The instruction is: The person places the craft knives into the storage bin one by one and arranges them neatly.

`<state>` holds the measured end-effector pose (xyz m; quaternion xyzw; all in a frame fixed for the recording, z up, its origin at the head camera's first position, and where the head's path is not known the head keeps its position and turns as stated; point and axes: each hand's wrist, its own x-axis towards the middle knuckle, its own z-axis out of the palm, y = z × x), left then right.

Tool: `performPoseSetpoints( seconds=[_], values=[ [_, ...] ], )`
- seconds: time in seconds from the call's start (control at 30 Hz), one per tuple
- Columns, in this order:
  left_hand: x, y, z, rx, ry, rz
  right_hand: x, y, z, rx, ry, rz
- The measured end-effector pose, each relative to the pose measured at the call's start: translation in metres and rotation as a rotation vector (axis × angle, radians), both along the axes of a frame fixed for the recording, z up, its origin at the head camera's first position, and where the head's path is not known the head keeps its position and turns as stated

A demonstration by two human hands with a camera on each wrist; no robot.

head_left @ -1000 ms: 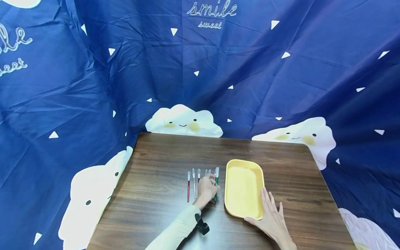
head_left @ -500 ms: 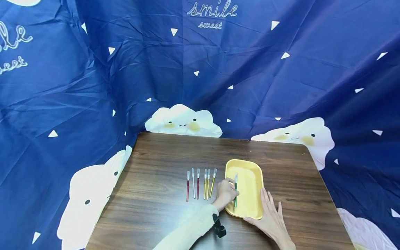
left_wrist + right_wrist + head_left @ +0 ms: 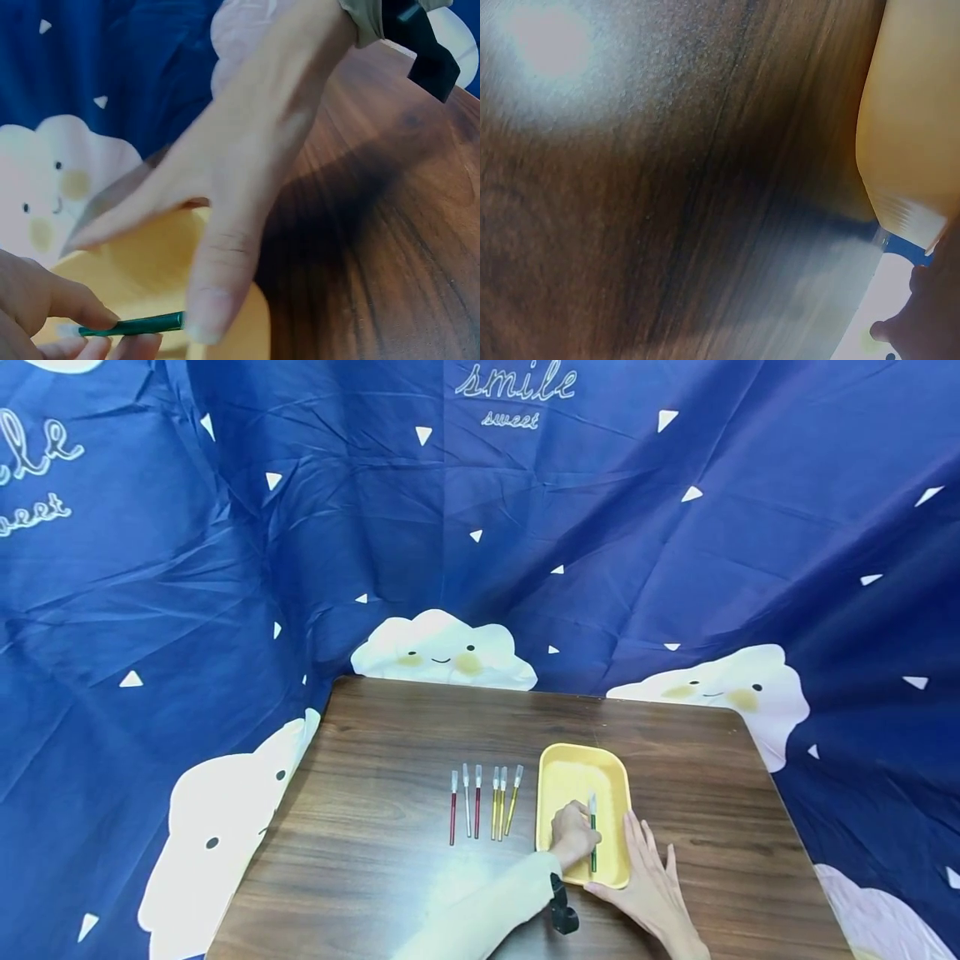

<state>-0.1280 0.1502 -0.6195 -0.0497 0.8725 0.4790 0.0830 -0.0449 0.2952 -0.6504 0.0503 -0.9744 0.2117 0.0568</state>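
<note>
The left hand [image 3: 574, 835] is inside the yellow tray [image 3: 583, 747], pinching a green pen with a clear cap [image 3: 593, 847] near the tray's right side. In the left wrist view the fingers of the left hand [image 3: 52, 304] grip the green pen [image 3: 139, 325]. With fingers spread, the right hand [image 3: 657, 893] touches the tray's right wall and its thumb lies at the near rim. The right hand [image 3: 247, 157] also crosses the left wrist view. Only part of the right hand [image 3: 930, 307] shows in the right wrist view, beside the tray [image 3: 915, 112].
Left of the tray, several capped pens lie side by side on the wooden table [image 3: 375, 760]: red ones such as this red pen [image 3: 452, 818], a silver pen [image 3: 468, 810] and yellow ones such as this yellow pen [image 3: 512, 810]. A blue cloth [image 3: 375, 527] hangs behind.
The left hand took the green pen from the right end of the row and carried it right, into the tray. The right hand has stayed at the tray's edge.
</note>
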Motion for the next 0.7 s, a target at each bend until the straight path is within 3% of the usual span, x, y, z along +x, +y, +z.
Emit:
performPoseSetpoints(
  seconds=[0.13,0.33,0.7],
  values=[
    [0.002,0.009,-0.015,-0.024,0.023,0.022,0.001,0.001,-0.002,-0.004,0.033,0.007],
    [0.005,0.016,-0.028,-0.044,0.015,0.03,0.001,0.0,-0.003,0.006,0.076,0.013],
    [0.008,0.028,-0.033,-0.115,0.098,0.006,0.001,-0.002,-0.002,0.01,0.047,-0.002]
  ],
)
